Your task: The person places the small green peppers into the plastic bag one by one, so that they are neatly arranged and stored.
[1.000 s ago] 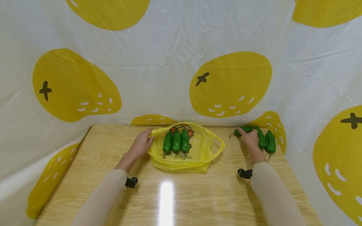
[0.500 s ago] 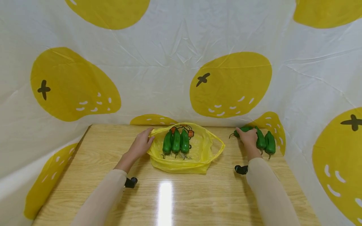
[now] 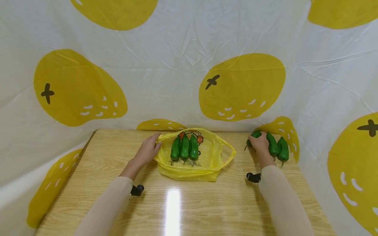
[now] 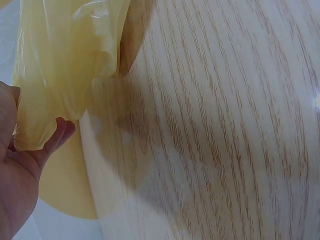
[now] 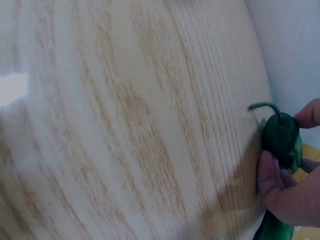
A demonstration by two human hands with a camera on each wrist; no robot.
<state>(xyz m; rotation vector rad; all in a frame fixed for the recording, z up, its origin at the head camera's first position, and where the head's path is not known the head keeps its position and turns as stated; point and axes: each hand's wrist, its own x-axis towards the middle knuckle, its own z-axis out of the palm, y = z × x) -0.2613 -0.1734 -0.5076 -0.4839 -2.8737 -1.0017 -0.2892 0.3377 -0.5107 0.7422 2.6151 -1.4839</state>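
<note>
A yellow plastic bag (image 3: 189, 173) lies spread on the table with its mouth facing up and three green peppers (image 3: 184, 148) side by side in it. My left hand (image 3: 147, 150) pinches the bag's left edge; in the left wrist view the thin plastic (image 4: 65, 60) runs between thumb and fingers. At the back right my right hand (image 3: 260, 144) grips a green pepper (image 3: 254, 135) between thumb and fingers. Its stem end and curved stem show in the right wrist view, where that pepper (image 5: 280, 132) sits between the fingertips.
Two more green peppers, a nearer one (image 3: 272, 145) and an outer one (image 3: 283, 150), lie right of my right hand. A white cloth (image 3: 165, 91) with yellow fruit prints stands behind and beside the wooden table (image 3: 212, 206). One bag handle loop (image 3: 231, 153) sticks out rightward.
The pepper in my right hand has turned, its stem end swinging right and toward me. My left hand and the bag stay in place.
</note>
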